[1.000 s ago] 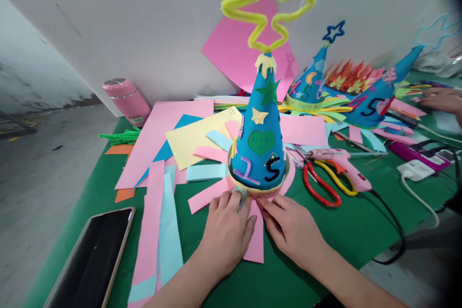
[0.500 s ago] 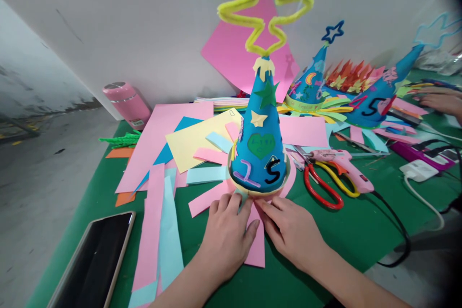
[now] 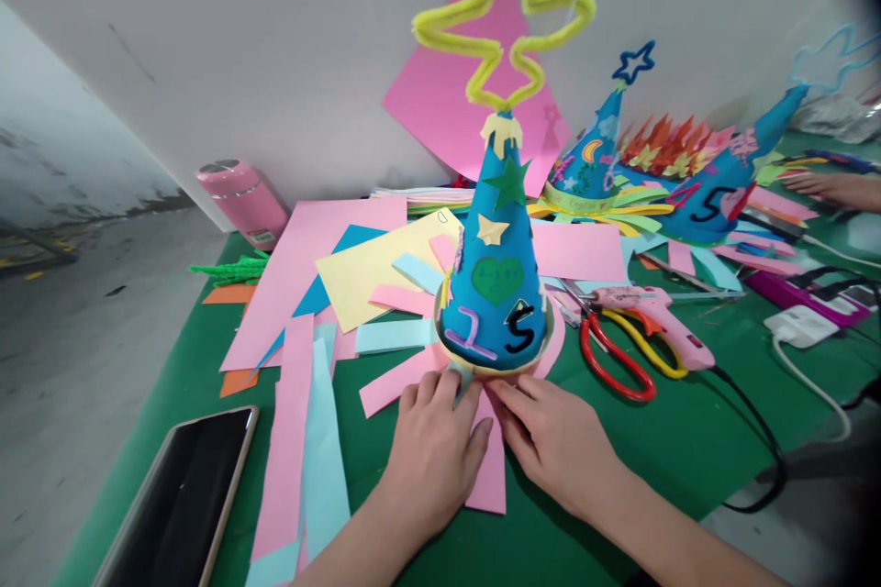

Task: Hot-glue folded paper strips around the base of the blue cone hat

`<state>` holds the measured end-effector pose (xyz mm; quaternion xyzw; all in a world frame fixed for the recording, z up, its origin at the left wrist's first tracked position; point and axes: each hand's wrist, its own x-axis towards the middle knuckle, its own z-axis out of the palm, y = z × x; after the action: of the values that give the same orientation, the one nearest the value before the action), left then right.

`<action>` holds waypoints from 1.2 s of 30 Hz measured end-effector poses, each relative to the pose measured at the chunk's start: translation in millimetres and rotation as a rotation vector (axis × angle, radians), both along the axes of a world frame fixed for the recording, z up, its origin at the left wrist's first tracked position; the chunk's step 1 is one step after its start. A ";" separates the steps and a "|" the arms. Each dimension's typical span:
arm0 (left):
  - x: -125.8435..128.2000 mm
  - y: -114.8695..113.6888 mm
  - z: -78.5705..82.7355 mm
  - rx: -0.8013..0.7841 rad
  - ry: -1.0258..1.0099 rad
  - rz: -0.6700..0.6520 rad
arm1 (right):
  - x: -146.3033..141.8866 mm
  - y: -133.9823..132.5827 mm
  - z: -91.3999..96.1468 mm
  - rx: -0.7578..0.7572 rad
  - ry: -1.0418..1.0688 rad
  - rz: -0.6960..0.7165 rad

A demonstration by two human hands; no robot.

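Note:
A blue cone hat (image 3: 494, 289) stands upright on the green table (image 3: 640, 440). It carries a yellow pipe-cleaner star (image 3: 502, 23), paper stars, a green heart and the digits 2 and 5. Pink and light-blue paper strips fan out from its rim. My left hand (image 3: 433, 449) lies flat with fingers pressing a pink strip (image 3: 490, 472) at the hat's near rim. My right hand (image 3: 554, 445) rests beside it, fingertips pressing the same strip at the rim. Neither hand grips anything.
Left of the hat lie long pink and blue strips (image 3: 303, 440), a phone (image 3: 175, 500), coloured sheets (image 3: 358, 266) and a pink flask (image 3: 242, 197). On the right are red scissors (image 3: 612, 358), a pink glue gun (image 3: 653, 312) with cable, two more hats (image 3: 596, 160) and another person's hand (image 3: 836, 188).
Both hands stay pressed at the hat's near rim. The view has shifted slightly, and the other person's hand at far right has drawn back a little.

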<state>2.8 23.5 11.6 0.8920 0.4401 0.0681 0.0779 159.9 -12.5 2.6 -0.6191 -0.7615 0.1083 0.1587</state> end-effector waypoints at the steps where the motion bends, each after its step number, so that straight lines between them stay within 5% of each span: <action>1: 0.2 -0.4 -0.5 0.007 0.000 0.002 | 0.0 -0.2 0.0 0.007 -0.001 0.001; 36: -2.0 -1.1 -0.7 0.017 0.014 -0.030 | 0.3 -3.7 -4.1 0.016 -0.012 -0.006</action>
<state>0.8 22.4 10.9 0.8996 0.4265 0.0644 0.0682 160.1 -16.2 -1.5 -0.6207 -0.7614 0.0978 0.1595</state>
